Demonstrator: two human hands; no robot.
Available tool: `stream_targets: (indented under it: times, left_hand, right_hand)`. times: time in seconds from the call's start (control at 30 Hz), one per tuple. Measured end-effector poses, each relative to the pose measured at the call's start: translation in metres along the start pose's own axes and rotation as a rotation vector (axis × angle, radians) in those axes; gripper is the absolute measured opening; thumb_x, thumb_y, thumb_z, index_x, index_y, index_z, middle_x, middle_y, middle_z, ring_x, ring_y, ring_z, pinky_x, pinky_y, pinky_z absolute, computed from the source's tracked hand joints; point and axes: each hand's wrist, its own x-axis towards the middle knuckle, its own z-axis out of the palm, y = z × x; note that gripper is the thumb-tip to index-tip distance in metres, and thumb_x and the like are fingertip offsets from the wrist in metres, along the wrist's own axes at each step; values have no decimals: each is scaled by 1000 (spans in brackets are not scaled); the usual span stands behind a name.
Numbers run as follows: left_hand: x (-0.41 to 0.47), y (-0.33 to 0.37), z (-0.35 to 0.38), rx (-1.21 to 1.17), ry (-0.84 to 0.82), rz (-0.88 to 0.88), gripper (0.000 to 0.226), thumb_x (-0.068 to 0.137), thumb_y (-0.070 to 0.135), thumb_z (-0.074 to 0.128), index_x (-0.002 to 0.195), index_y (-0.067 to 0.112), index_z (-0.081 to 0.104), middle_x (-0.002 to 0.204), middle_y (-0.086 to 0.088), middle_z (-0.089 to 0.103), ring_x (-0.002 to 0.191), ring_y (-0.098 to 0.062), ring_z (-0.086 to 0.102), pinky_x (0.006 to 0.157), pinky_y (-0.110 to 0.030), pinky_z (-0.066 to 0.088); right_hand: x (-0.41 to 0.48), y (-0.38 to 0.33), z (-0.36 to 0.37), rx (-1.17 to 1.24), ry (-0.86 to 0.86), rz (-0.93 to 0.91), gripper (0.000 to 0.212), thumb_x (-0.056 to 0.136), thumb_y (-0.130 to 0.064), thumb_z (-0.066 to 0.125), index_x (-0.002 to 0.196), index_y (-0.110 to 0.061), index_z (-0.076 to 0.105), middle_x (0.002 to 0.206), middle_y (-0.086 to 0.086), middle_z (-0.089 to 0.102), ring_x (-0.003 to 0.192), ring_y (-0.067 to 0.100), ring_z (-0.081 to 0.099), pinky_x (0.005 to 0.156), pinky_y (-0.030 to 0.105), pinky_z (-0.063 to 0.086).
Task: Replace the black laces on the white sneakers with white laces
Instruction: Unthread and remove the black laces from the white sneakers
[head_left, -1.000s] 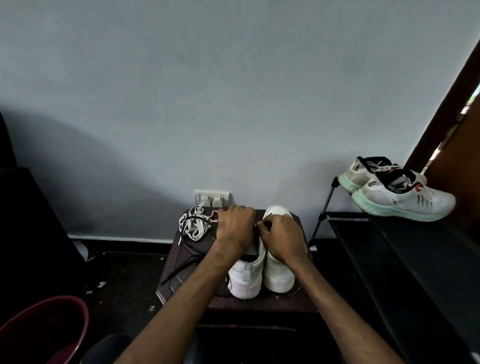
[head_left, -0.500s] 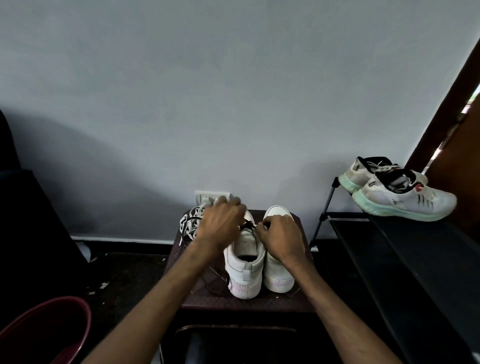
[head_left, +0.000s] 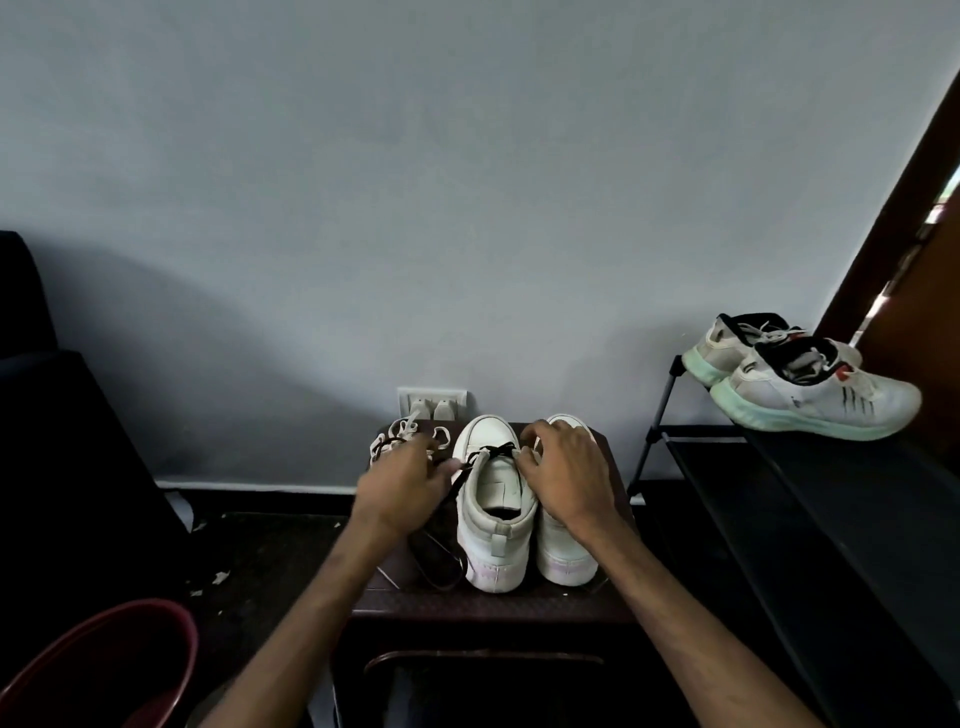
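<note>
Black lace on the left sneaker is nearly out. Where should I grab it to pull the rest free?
Probably the short crossed span of the black lace at the last eyelets near the toe, pinched from above: it stands exposed over the tongue of the left sneaker, between the left hand and right hand.
</note>
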Motion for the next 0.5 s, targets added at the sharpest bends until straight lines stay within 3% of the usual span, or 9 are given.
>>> stream_targets:
  times: [0.1,0.23,0.37,0.5]
  left_hand:
    - [-5,25,22,-68,0,77,69,77,75,51,112,16,58,106,-4,64,101,-24,61,83,-38,50]
    - [0,37,30,-120,73,35,41,91,38,59,121,10,51,116,-10,63,109,-30,59,84,-39,44]
    - [1,29,32,-422,200,-172,33,90,23,61,120,9,52,111,-14,67,107,-35,60,85,-37,43]
    - [2,26,39,-689,215,-391,37,85,20,67,118,10,53,114,-11,64,109,-30,57,90,-34,41]
  right_hand:
    - [8,-8,-5,-33,-103,-126,26,90,-27,59,116,-30,63,117,-2,55,112,21,49,90,40,44]
    - [18,-21,-3,-144,-276,-233,27,94,-22,57,119,-28,64,124,-3,53,121,21,44,93,44,37]
    - [17,-21,2,-183,-309,-266,42,90,-7,58,126,-29,61,126,-2,50,120,21,46,93,45,40]
    - [18,-19,5,-233,-260,-347,34,89,-15,63,121,-27,61,123,-3,49,120,19,44,94,45,39]
